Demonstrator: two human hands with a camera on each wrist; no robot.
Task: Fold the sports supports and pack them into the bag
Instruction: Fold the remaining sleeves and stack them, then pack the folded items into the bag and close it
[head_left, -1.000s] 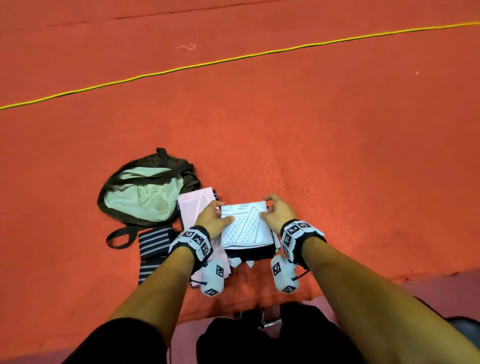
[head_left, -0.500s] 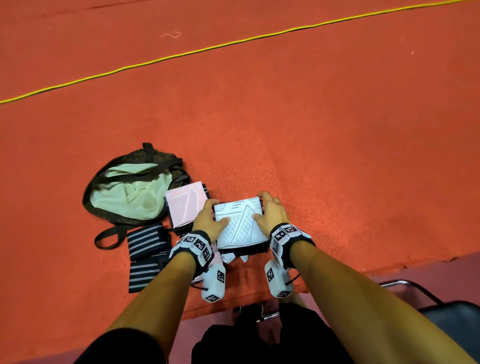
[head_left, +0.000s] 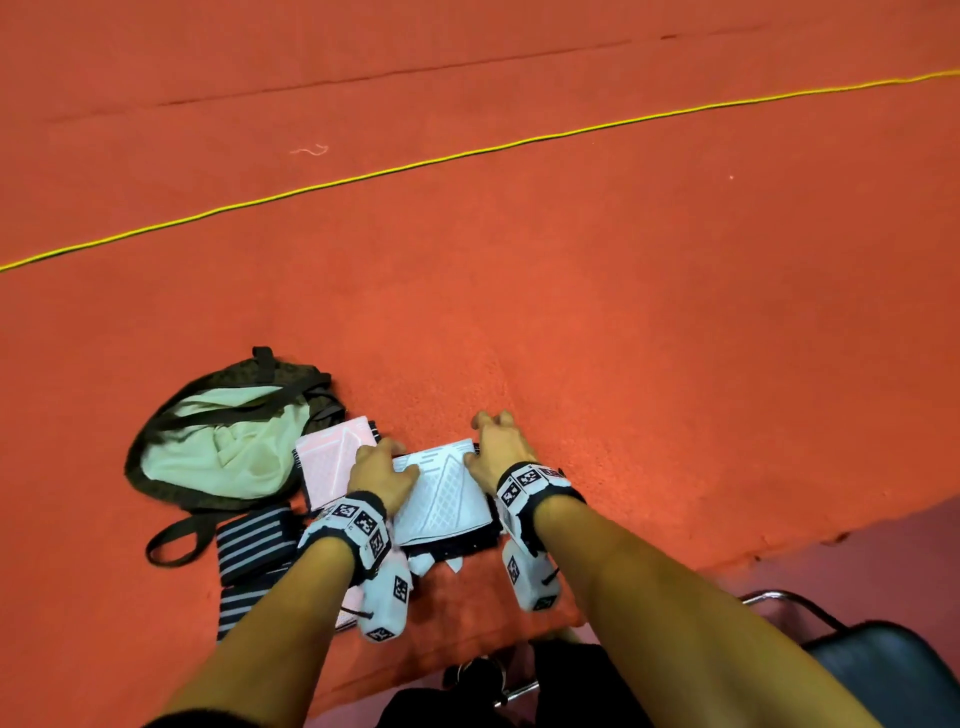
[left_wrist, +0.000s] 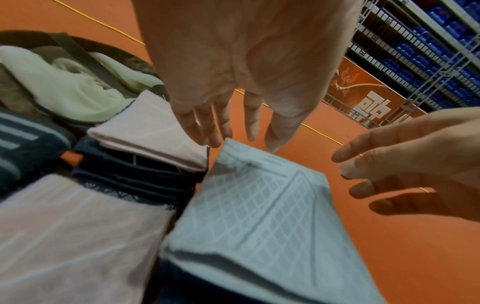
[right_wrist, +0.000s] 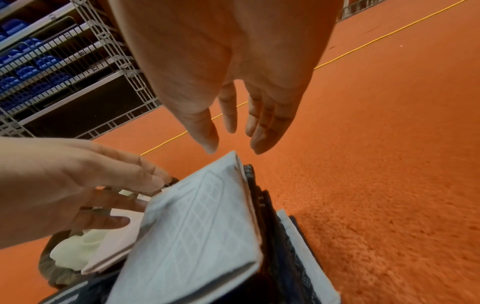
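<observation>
A folded white support (head_left: 441, 493) with a grid pattern and black underlayers lies on the red mat in front of me. My left hand (head_left: 384, 457) has its fingers stretched out, with the fingertips (left_wrist: 215, 142) at the support's far left corner. My right hand (head_left: 493, 426) is also open, its fingertips (right_wrist: 210, 148) just past the far right corner. A folded pink support (head_left: 332, 462) lies to the left, beside the open dark bag (head_left: 156, 441) with its pale green lining. Two striped dark supports (head_left: 254, 540) lie below the bag.
A yellow cord (head_left: 467, 150) runs across the red mat further out. The mat's near edge meets a pink floor (head_left: 857, 561). A black chair seat (head_left: 893, 670) stands at the lower right. Metal racks with blue seats (left_wrist: 428, 51) stand in the background.
Both hands held the white support by its far corners before. Now their fingers are straightened, and the right hand has slid forward past the far right corner.
</observation>
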